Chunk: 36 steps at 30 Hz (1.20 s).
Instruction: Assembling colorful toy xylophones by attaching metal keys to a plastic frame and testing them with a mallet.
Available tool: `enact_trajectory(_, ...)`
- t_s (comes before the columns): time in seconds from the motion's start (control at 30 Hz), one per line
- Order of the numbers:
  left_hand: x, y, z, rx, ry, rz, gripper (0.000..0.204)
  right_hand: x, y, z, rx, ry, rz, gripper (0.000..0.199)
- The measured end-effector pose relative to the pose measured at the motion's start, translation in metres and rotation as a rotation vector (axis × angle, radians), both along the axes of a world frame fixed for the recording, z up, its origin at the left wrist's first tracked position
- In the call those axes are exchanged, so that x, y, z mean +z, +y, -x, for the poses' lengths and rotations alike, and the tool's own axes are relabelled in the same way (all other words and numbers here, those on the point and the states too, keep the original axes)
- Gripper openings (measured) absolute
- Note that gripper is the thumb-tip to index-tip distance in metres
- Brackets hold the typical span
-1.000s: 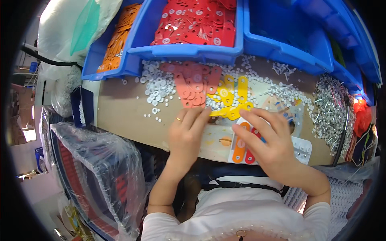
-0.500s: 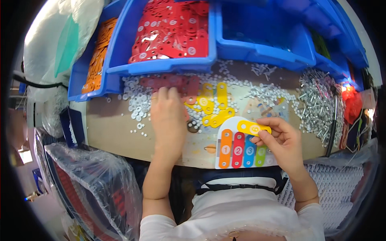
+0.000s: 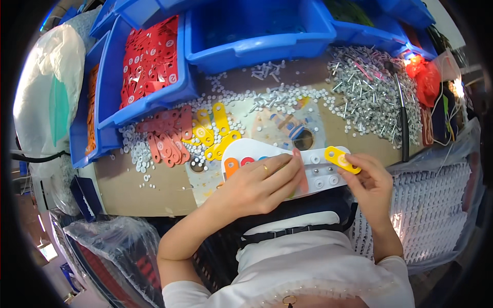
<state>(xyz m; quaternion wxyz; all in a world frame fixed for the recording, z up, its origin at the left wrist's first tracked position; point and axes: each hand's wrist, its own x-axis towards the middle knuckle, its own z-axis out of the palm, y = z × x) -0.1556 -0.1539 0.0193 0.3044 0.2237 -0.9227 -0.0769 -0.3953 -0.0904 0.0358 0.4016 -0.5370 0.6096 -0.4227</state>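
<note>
Low on the workbench lies a white rounded board (image 3: pixel 255 147) with an orange strip (image 3: pixel 231 167) and other coloured strips, mostly covered by my left hand. My left hand (image 3: pixel 259 185) reaches across the board, its fingers closed on a salmon-pink strip (image 3: pixel 299 172) held on edge over it. To the right, bare board shows small round fittings. My right hand (image 3: pixel 367 177) pinches one end of a yellow numbered strip (image 3: pixel 336 156) above the board's right end. Beyond the board lie loose yellow strips (image 3: pixel 221 118) and a pile of salmon-pink strips (image 3: pixel 169 133).
Blue bins (image 3: pixel 257 51) line the back; one holds bagged red strips (image 3: pixel 151 61). White washers (image 3: pixel 141 154) and a heap of metal rivets (image 3: pixel 364 77) cover parts of the bench. A black rod (image 3: pixel 404 123) stands at right. Plastic-wrapped crates flank me below.
My left hand has come from the loose strips back to the board with a salmon-pink strip. My right hand still holds the yellow strip. The whole view has shifted and turned.
</note>
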Motion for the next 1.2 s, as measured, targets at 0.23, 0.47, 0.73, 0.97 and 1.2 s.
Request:
enact_trajectory(0.23, 0.001, 0.005, -0.002, -0.027, -0.193, 0.027, 0.035, 0.000, 0.000, -0.001, 0.188, 0.385, 0.201, 0.035)
enact_trajectory(0.47, 0.007, 0.008, 0.006, 0.013, -0.205, -0.057, 0.030, -0.019, 0.002, -0.016, 0.276, 0.661, 0.554, 0.041)
enact_trajectory(0.73, 0.004, 0.020, 0.011, 0.073, -0.074, -0.297, 0.039, -0.022, 0.021, -0.030, 0.211, 0.873, 0.468, 0.039)
enact_trajectory(0.97, -0.002, 0.019, 0.016, 0.104, -0.077, -0.413, 0.048, -0.022, 0.024, -0.021, 0.237, 0.787, 0.441, 0.037)
enact_trajectory(1.2, 0.000, 0.026, 0.019, 0.182, -0.127, -0.399, 0.043, -0.023, -0.013, -0.006, 0.053, 0.635, 0.360, 0.033)
